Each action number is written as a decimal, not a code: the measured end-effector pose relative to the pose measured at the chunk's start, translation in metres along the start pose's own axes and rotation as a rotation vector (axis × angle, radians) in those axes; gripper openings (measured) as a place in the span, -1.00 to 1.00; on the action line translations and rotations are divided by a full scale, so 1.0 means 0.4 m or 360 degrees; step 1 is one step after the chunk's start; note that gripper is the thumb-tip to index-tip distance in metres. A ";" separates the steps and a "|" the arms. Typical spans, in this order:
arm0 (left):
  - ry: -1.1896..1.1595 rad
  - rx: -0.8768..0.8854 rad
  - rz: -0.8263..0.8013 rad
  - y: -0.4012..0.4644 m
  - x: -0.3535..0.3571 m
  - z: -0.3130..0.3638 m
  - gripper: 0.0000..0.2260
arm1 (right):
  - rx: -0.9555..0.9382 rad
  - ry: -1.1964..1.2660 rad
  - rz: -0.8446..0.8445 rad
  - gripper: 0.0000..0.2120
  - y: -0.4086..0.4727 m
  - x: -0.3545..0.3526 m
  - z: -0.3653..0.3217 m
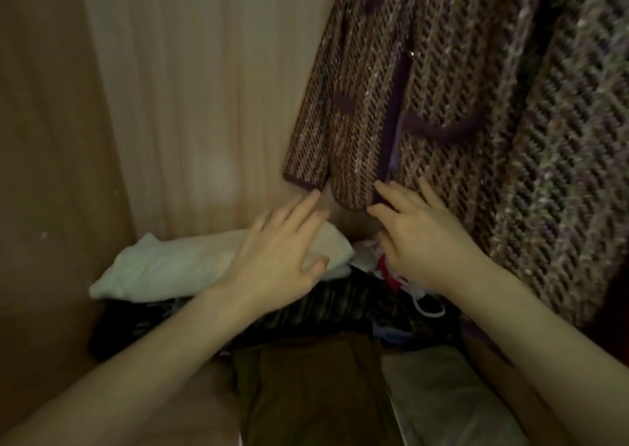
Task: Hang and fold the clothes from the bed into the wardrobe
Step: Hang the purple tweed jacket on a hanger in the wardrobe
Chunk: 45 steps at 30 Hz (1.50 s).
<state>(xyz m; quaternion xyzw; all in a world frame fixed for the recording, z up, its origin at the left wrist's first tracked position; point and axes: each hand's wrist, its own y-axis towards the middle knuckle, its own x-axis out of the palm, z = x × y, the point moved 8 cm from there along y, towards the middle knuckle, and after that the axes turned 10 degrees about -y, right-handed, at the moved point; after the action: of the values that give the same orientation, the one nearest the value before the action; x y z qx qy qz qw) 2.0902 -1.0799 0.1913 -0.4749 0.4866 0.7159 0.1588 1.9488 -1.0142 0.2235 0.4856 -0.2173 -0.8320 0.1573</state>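
Reaching hands (pixel 343 241) below hanging jacket (pixel 425 88)

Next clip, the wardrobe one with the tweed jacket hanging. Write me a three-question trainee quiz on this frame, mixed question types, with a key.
1. True or false: the tweed jacket lies folded on the pile.
2. Which hand has fingertips at the jacket's hem? A left, B right, C neither.
3. Fill in: the left hand is over a folded ___ garment.

Key
1. False: it hangs above the pile.
2. B: the right hand, fingers spread at the dark-trimmed hem.
3. White: it lies on dark folded clothes in the wardrobe.
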 end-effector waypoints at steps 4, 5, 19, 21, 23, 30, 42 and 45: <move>-0.0060 -0.0138 -0.0190 -0.119 0.078 0.043 -0.35 | 0.0037 0.0206 -0.0052 -0.60 -0.090 0.022 0.009; -0.0044 -0.0180 -0.0181 -0.143 0.078 0.044 -0.34 | 0.0031 0.0262 -0.0069 -0.60 -0.110 0.026 0.005; 0.0032 -0.0280 -0.0351 -0.399 0.056 0.203 -0.35 | -0.0034 0.0573 -0.0552 -0.39 -0.451 0.066 -0.140; -0.0042 -0.0218 -0.0409 -0.427 0.061 0.239 -0.36 | 0.0031 0.0531 -0.0551 -0.38 -0.490 0.043 -0.135; -0.0118 -0.0160 -0.0486 -0.452 0.070 0.274 -0.37 | 0.0113 0.0508 -0.0574 -0.37 -0.538 0.020 -0.133; -0.0236 0.0046 -0.0585 -0.509 0.069 0.403 -0.37 | 0.0567 0.0450 -0.0666 -0.37 -0.750 -0.067 -0.124; -0.0584 0.0494 -0.0778 -0.774 0.133 0.681 -0.36 | 0.1105 0.0249 -0.0955 -0.36 -1.208 -0.229 -0.202; -0.0630 0.0589 -0.0842 -0.824 0.138 0.758 -0.32 | 0.1220 0.0160 -0.0980 -0.39 -1.307 -0.265 -0.209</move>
<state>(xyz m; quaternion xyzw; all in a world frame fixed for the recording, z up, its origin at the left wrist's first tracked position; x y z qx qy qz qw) 2.1305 -0.6789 -0.0120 -0.3999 0.4279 0.6281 0.5123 2.0463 -0.5340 -0.0033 0.5897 -0.3463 -0.6756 -0.2755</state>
